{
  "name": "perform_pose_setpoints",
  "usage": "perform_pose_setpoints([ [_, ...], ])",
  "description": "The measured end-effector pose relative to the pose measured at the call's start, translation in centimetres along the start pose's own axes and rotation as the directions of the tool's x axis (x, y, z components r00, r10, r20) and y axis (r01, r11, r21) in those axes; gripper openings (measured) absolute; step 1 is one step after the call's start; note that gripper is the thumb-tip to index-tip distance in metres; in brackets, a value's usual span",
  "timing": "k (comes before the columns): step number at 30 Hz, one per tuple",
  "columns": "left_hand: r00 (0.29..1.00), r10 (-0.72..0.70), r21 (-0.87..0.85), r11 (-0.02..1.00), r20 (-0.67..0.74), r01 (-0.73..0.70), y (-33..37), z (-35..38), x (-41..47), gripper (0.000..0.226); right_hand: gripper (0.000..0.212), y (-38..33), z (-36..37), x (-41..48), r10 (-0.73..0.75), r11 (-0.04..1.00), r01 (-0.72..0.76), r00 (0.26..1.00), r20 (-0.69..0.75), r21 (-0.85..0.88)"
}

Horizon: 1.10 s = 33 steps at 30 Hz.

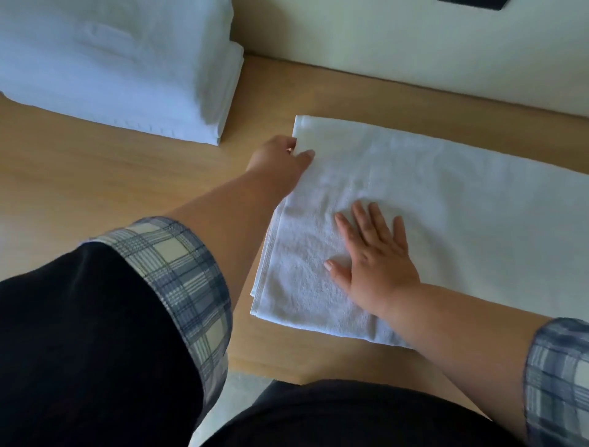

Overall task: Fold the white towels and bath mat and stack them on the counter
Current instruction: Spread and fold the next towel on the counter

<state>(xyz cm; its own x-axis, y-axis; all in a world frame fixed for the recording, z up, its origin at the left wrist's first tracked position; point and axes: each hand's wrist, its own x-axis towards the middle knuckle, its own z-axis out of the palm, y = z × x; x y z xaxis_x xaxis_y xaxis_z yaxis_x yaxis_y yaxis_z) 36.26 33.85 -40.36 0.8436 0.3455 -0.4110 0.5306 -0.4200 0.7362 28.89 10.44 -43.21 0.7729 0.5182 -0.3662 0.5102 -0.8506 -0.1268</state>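
Head view, looking down on the work surface. A light wooden counter (127, 178) fills most of the field and runs back to a cream wall (414, 48) along its far edge. On the right half of the counter lies a white towel (462, 217), folded into a long flat band at least two layers thick; its hemmed left end shows the stacked edges, and its right end passes out of the frame. At the far left of the counter, well apart from this towel, stands a stack of folded towels (111, 70), white, several layers high, its folded edges facing the right. The left sleeve (89, 335) is dark with a plaid cuff turned back above the bare forearm, and a matching plaid right cuff (557, 383) shows at the lower right edge. The right hand (379, 255) rests palm down on the left part of the towel, fingers straight and spread, pressing the cloth flat and gripping nothing. The left hand (277, 156) reaches to the far left corner of the same towel and pinches it there, the thumb lying on top of the cloth and the fingers curled at its edge. A dark object (471, 3) is cut off by the top of the frame; what it is cannot be told.
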Motion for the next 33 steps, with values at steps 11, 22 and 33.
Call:
perform_pose_setpoints([
  [11,0.993,0.111,0.238,0.966,-0.04,-0.099,2.4,1.0,6.8,0.03,0.086,2.7,-2.5,-1.3,-0.137,0.99,0.136,0.99,0.033,0.025],
  [22,0.998,-0.055,0.09,0.994,-0.017,0.057,1.3,-0.1,4.7,0.087,0.11,2.5,-1.9,-1.1,-0.113,0.994,0.113,0.983,0.143,0.004],
  [33,0.821,0.394,0.619,0.539,0.413,-0.57,-5.7,8.2,-12.4,0.067,0.099,1.7,0.2,-1.6,-0.052,0.998,0.05,0.998,-0.038,-0.046],
])
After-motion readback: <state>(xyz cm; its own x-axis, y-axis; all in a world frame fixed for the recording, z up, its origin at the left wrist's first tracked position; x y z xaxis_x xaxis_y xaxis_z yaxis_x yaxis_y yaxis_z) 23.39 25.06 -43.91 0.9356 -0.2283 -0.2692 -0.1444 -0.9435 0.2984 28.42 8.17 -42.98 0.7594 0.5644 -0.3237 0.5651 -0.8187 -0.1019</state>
